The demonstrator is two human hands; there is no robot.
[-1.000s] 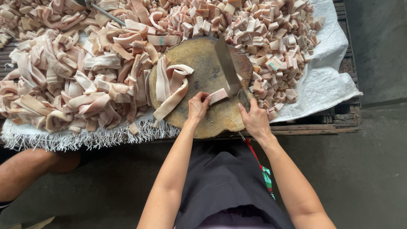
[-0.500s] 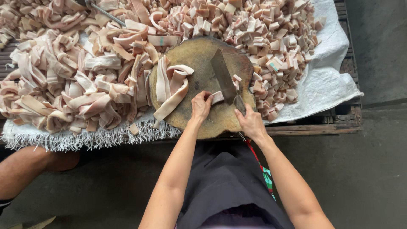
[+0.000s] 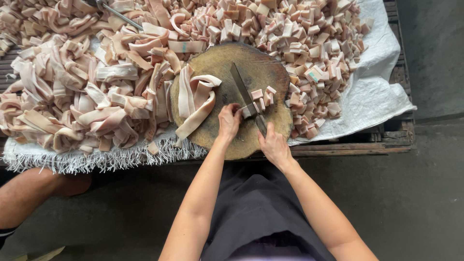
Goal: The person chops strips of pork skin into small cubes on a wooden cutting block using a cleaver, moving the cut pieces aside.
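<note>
On the round wooden chopping block (image 3: 227,63) the right hand (image 3: 273,146) is closed around the handle of a cleaver (image 3: 244,94), whose long blade runs up and to the left across the middle of the block. The left hand (image 3: 229,121) has its fingers curled down on a short strip of pale pink meat (image 3: 249,111), pressing it against the block right at the blade's left side. Just to the right of the blade lies a small cluster of cut cubes (image 3: 263,95), touching one another. On the left part of the block a bundle of long uncut strips (image 3: 195,99) lies folded, one end hanging over the block's near edge, close beside the left hand.

The block stands on a bench covered by a white woven sheet (image 3: 374,92) with a frayed fringe along the front. To its left a big heap of long strips (image 3: 82,96) crowds up against the block's rim; above and to the right a heap of small cut pieces (image 3: 299,34) presses against the rim too. A metal rod (image 3: 118,14) pokes out of the pile at the top left. At the lower left another person's bare leg (image 3: 38,191) shows beside the bench
</note>
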